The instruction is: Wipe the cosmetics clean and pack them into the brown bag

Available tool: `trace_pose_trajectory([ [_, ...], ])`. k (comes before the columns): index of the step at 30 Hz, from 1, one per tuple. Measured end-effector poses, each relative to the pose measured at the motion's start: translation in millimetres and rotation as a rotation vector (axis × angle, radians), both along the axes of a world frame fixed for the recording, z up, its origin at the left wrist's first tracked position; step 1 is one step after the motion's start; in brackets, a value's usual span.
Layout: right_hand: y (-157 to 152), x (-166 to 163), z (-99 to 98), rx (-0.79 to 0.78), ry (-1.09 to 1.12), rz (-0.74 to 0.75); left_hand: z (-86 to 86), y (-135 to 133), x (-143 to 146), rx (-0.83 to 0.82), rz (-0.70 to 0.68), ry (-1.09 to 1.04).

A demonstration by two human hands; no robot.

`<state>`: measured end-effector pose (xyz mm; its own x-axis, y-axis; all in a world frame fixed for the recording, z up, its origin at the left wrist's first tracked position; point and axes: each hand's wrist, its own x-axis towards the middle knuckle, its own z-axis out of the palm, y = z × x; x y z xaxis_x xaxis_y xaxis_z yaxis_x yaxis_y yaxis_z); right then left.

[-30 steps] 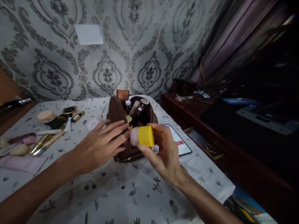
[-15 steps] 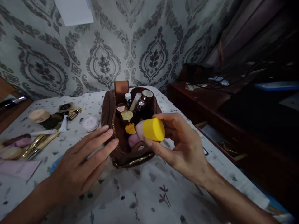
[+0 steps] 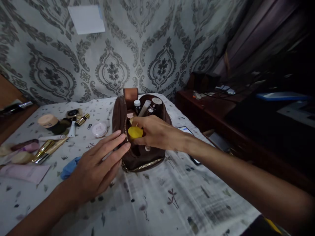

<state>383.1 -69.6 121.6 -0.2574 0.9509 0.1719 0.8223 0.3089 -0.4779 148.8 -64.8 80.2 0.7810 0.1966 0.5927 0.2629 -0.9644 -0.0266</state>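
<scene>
A brown zip pouch (image 3: 118, 121) stands open on the patterned bedsheet (image 3: 159, 203), holding several small bottles and tubes. My right hand (image 3: 155, 132) reaches into its mouth, fingers closed round a bottle with a yellow cap (image 3: 135, 132); only the cap shows above the rim. My left hand (image 3: 98, 165) lies open and flat, fingers stretched, with the fingertips resting against the pouch's left side near the zip.
Cosmetics lie scattered at the left: a round jar (image 3: 46, 120), gold tubes (image 3: 45, 150), a white compact (image 3: 99, 129), a pink tube (image 3: 23, 172), a blue cloth (image 3: 70, 167). A phone (image 3: 187, 131) lies right of the pouch. A dark wooden cabinet (image 3: 221, 111) borders the right side.
My right hand has moved from in front of the pouch into its opening, lowering the yellow-capped bottle inside. My left hand stayed beside the pouch.
</scene>
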Motion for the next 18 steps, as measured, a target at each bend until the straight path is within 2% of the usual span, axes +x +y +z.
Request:
trace_pose_trajectory([
  [6, 22, -14, -10.3, -0.107, -0.164, 0.071, -0.5, 2, -2, 0.003, -0.010, 0.029],
  [10, 28, -20, -17.0, -0.117, -0.282, 0.037, -0.7, 1, -1, -0.007, -0.014, 0.016],
  [18, 22, -29, -8.0, -0.331, -0.471, 0.146, -0.5, 1, 0, -0.007, -0.023, 0.018],
])
